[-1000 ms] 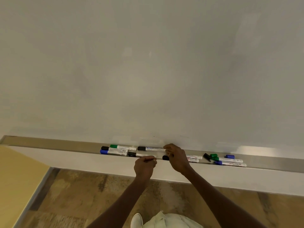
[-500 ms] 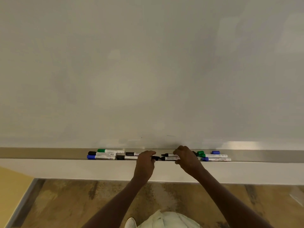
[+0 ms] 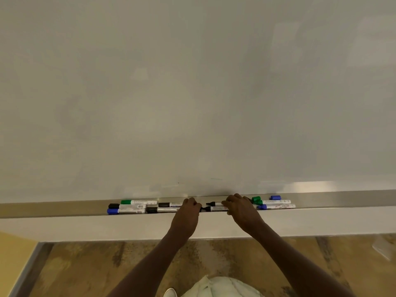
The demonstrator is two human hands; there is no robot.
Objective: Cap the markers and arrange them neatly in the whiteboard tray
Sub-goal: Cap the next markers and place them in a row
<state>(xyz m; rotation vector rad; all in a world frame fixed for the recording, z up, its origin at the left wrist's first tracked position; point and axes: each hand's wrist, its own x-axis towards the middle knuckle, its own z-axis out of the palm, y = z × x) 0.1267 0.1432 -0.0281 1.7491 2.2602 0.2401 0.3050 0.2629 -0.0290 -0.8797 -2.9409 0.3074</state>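
Observation:
A metal whiteboard tray [image 3: 64, 207] runs across the view. On its left lie capped markers: green [image 3: 138, 202], black [image 3: 126, 206], blue [image 3: 125, 210] and two more black ones [image 3: 170, 204] [image 3: 162, 209]. Two black markers lie in the middle; the back one [image 3: 214, 203] shows a bare tip. My right hand [image 3: 241, 210] grips the front black marker [image 3: 216, 209] by its barrel. My left hand [image 3: 188, 213] pinches a black cap [image 3: 201, 209] against that marker's tip. Further right are a green marker [image 3: 275, 202], a blue marker [image 3: 278, 206], a loose green cap [image 3: 256, 198] and a loose blue cap [image 3: 275, 197].
The white board [image 3: 192, 93] fills the upper view. Below the tray is a white ledge [image 3: 107, 227], then a brown patterned floor [image 3: 85, 266]. A yellow wall [image 3: 12, 258] stands at the lower left. My shoe [image 3: 170, 292] and pale clothing show at the bottom.
My left hand moved up from in front of the ledge to the tray and met the front black marker's tip. My right hand slid right along that marker. The camera tilted.

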